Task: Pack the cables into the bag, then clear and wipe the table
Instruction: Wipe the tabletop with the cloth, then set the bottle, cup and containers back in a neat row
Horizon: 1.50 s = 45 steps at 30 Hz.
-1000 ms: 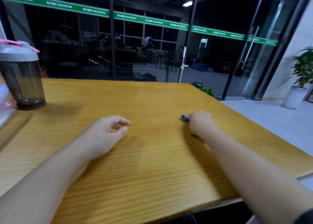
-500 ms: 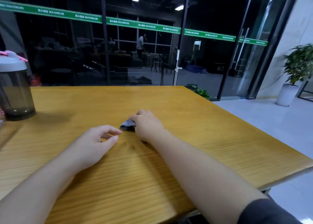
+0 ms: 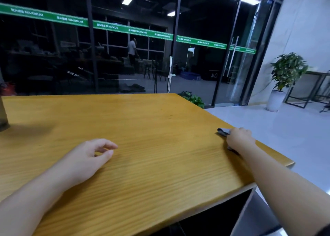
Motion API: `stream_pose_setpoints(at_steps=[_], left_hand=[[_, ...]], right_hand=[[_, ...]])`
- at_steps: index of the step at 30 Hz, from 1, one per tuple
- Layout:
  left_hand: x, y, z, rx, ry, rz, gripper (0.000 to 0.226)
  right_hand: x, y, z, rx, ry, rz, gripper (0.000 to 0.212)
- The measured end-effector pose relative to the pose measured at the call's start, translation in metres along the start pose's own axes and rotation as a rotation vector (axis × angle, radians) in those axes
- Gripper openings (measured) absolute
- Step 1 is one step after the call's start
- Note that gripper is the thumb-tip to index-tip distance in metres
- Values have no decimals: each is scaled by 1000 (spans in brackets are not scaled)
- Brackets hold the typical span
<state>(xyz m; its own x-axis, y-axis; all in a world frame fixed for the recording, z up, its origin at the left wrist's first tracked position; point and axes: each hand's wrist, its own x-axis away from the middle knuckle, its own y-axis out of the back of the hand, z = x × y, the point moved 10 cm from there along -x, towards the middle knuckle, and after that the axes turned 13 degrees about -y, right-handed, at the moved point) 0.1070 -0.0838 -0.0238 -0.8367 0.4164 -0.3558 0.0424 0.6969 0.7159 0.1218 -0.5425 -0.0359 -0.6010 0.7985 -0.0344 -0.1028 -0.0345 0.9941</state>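
Observation:
A yellow wooden table (image 3: 151,128) fills the lower part of the head view. My right hand (image 3: 240,137) lies near the table's right edge and presses a small dark grey cloth (image 3: 223,131) onto the wood; most of the cloth is hidden under the hand. Whether the fingers curl round the cloth is hidden. My left hand (image 3: 87,158) rests on the table left of centre, fingers loosely curled, holding nothing. No cables or bag are in view.
The dark base of a shaker bottle (image 3: 2,118) stands at the far left edge. Beyond the table's far edge are glass walls. A white floor and a potted plant (image 3: 284,78) are at the right.
My right hand has slid the cloth from the middle of the table out to the right edge. The left hand has stayed in place. The view has turned right, so the bottle is almost out of frame.

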Motion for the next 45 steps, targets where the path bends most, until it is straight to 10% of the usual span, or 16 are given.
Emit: stream_pose_setpoints(at_steps=[12, 34, 45], left_hand=[[7, 0, -1, -43, 45, 25, 17], [6, 0, 0, -21, 21, 3, 17], [7, 38, -6, 21, -47, -257, 24]], right_hand=[[29, -18, 23, 146, 388, -9, 62], [18, -7, -9, 65, 127, -1, 69], [157, -4, 147, -223, 691, 82, 60]])
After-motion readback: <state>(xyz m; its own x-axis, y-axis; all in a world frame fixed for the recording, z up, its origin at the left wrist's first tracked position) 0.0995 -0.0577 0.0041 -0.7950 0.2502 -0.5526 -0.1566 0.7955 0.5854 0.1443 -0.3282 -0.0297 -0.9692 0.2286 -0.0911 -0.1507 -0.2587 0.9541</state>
